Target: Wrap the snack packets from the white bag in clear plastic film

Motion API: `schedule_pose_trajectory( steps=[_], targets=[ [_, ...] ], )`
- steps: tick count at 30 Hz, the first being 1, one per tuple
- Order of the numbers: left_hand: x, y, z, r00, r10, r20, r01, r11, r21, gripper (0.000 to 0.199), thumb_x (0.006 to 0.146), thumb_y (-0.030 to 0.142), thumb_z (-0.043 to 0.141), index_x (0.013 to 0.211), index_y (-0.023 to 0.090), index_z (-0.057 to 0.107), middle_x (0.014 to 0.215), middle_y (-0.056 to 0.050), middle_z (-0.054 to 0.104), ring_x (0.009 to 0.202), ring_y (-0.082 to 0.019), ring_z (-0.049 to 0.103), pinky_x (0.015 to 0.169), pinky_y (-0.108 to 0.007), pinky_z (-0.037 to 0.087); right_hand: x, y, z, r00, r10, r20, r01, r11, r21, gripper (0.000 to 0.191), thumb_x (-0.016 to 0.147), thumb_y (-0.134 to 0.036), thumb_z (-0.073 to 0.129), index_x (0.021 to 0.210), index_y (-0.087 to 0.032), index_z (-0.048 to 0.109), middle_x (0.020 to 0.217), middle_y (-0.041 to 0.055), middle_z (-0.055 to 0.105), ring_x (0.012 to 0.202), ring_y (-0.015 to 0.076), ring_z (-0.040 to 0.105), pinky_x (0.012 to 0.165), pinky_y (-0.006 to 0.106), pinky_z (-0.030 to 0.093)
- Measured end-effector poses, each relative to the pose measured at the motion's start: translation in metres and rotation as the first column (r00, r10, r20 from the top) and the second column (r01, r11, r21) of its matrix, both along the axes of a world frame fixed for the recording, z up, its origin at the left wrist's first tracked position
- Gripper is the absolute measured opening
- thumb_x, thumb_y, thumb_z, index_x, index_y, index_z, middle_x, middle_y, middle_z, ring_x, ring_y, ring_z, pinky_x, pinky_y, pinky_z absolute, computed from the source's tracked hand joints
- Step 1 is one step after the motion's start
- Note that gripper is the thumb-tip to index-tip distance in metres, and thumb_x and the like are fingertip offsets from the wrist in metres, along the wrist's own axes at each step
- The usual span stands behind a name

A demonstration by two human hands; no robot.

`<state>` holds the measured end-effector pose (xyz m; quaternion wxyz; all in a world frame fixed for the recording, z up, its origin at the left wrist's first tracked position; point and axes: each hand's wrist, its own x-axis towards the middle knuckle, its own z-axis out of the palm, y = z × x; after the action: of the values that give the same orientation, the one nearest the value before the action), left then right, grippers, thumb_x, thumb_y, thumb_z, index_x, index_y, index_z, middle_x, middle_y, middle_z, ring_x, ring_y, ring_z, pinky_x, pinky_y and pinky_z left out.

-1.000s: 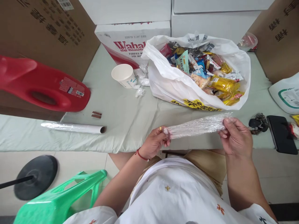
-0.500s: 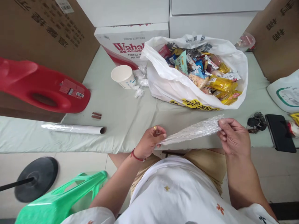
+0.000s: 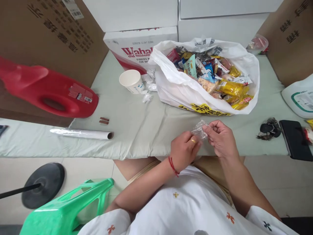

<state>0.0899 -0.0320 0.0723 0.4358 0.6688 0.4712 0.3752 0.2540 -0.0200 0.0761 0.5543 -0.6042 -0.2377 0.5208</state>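
Both hands are close together over the front edge of the cloth-covered table, with a crumpled bunch of clear cling film (image 3: 200, 129) between them. My right hand (image 3: 221, 138) pinches the film between thumb and forefinger. From the other side my left hand (image 3: 184, 148), back turned up and slightly blurred, has its curled fingers at the film's lower end. To the left lies a roll of cling film (image 3: 83, 133) with its tube end facing right. Beyond my hands stands a white plastic bag (image 3: 176, 85), its mouth open, full of wrapped snacks (image 3: 210, 78).
A paper cup (image 3: 130, 81) stands beside small clear-wrapped lumps (image 3: 148, 97). Two brown strips (image 3: 104, 120) lie near a red jug (image 3: 73, 98). At the right are keys (image 3: 269, 129) and a black phone (image 3: 295, 138). Below is a green stool (image 3: 56, 209); boxes (image 3: 137, 49) line the back.
The cling film, stretched long between my hands before, is now bunched up short. My left hand has moved right and turned over; my right hand has moved left towards it.
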Motion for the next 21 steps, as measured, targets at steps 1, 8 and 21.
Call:
schedule_pose_trajectory(
  steps=[1, 8, 21],
  targets=[
    [0.005, 0.003, -0.006, 0.999, 0.014, 0.033, -0.013, 0.999, -0.036, 0.01, 0.088, 0.034, 0.077, 0.085, 0.025, 0.08, 0.083, -0.007, 0.069, 0.075, -0.019, 0.06, 0.074, -0.029, 0.043, 0.001, 0.0, -0.001, 1.0, -0.002, 0.0, 0.002, 1.0, 0.009, 0.056, 0.054, -0.051, 0.1, 0.073, -0.021, 0.057, 0.053, -0.0096, 0.048, 0.043, 0.0044, 0.034, 0.033, 0.016, 0.024],
    [0.008, 0.009, -0.028, 0.967, 0.177, 0.186, -0.079, 0.894, -0.441, 0.022, 0.088, 0.041, 0.072, 0.083, 0.02, 0.077, 0.058, 0.0, 0.065, 0.054, -0.015, 0.056, 0.058, -0.027, 0.043, 0.002, -0.023, -0.026, 0.998, 0.045, 0.041, -0.048, 0.996, 0.081, 0.051, 0.076, -0.069, 0.082, 0.083, -0.021, 0.066, 0.08, 0.0014, 0.069, 0.067, 0.0119, 0.059, 0.06, 0.025, 0.056],
    [-0.006, 0.021, -0.031, 0.87, 0.352, 0.346, -0.096, 0.807, -0.582, 0.034, 0.083, 0.051, 0.078, 0.082, 0.018, 0.066, 0.07, -0.001, 0.071, 0.055, -0.01, 0.062, 0.057, -0.024, 0.044, 0.006, -0.021, -0.046, 0.995, 0.043, 0.095, -0.051, 0.996, 0.08, 0.043, 0.074, -0.061, 0.085, 0.08, -0.022, 0.066, 0.07, -0.0028, 0.058, 0.066, 0.0126, 0.051, 0.063, 0.025, 0.046]
  ],
)
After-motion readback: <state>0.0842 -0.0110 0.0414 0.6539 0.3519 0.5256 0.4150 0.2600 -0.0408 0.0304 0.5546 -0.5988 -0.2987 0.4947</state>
